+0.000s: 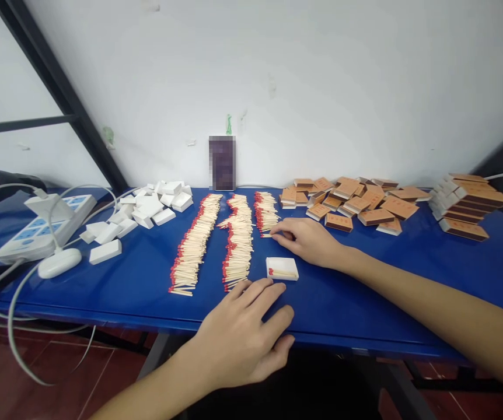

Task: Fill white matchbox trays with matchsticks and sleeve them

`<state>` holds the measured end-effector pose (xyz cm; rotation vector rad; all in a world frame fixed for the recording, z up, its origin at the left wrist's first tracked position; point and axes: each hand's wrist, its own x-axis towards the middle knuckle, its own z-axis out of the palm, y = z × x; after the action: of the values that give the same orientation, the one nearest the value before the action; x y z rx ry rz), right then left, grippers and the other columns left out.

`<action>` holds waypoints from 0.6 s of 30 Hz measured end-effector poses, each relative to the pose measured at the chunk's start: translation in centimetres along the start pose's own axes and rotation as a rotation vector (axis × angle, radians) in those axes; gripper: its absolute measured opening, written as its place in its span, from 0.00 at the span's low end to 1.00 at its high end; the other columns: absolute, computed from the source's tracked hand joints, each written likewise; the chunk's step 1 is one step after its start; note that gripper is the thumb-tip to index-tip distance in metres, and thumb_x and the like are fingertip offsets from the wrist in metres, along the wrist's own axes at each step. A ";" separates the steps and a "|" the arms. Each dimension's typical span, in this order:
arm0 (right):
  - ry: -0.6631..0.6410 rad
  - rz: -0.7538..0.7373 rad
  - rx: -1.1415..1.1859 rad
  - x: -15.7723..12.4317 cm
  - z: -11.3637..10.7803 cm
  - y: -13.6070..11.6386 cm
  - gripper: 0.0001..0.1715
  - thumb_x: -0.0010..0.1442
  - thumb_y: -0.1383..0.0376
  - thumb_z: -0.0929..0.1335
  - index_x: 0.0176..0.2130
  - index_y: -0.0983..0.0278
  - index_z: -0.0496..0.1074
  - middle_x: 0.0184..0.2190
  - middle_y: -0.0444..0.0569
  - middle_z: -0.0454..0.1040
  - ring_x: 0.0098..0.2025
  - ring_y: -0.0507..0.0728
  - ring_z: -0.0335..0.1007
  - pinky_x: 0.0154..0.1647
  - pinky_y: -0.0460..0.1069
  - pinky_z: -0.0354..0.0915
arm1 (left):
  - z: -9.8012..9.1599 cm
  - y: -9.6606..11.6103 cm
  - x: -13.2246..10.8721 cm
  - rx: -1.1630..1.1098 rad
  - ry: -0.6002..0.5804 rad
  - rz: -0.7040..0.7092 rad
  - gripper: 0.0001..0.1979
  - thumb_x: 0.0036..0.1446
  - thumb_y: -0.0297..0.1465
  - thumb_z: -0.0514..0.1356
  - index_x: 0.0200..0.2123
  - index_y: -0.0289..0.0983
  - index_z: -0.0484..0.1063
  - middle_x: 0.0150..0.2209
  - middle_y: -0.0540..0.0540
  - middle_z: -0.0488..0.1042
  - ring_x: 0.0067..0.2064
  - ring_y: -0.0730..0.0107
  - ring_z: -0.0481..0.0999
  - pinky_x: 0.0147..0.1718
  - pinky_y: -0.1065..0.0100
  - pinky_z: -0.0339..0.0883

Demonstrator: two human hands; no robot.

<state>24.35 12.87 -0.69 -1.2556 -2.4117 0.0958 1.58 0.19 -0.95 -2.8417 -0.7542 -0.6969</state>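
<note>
Right hand: the right hand [306, 240] has thumb and index finger nearly together at the lower end of the short match row [266, 213]; whether a match is pinched there, I cannot tell.
Left hand: the left hand [254, 332] is palm down, fingers loosely bent and parted, with nothing visible in its grasp, by the tabletop's near edge.
Open tray [284, 262]: shallow white rectangle, card-like and matte, lying between the hands; a few red-tipped matches lie along its near side.
Long match rows: slim pale wooden sticks, red heads leftward, massed in the left row [196, 242] and the middle row [239, 242].
White boxes [146, 204]: small, crisp-edged blocks heaped loosely at left.
Orange-brown matchboxes [356, 201]: flat, printed, dark-sided, jumbled at right; beyond them, a matchbox stack [470, 204].
Tabletop [343, 303]: smooth, slightly glossy blue.
Power strip [44, 230]: white plastic with blue panels, far left.
</note>
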 end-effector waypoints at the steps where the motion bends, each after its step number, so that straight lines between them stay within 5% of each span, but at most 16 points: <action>1: 0.001 -0.004 0.006 0.0 0.1 0.1 0.10 0.65 0.64 0.65 0.41 0.63 0.76 0.27 0.45 0.71 0.29 0.53 0.64 0.31 0.47 0.54 | 0.0 0.0 0.0 -0.001 0.003 0.002 0.12 0.63 0.32 0.56 0.47 0.34 0.72 0.54 0.37 0.72 0.57 0.51 0.71 0.53 0.52 0.70; 18: 0.018 0.014 0.052 -0.4 0.0 -0.2 0.17 0.63 0.63 0.64 0.48 0.64 0.77 0.26 0.45 0.69 0.28 0.53 0.63 0.31 0.48 0.56 | 0.0 0.0 0.0 0.002 -0.003 -0.005 0.12 0.64 0.34 0.56 0.47 0.35 0.71 0.54 0.38 0.72 0.58 0.51 0.70 0.53 0.52 0.69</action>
<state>24.33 12.45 -0.78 -1.2456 -2.3700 0.1498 1.59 0.15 -0.91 -2.8404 -0.7619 -0.6929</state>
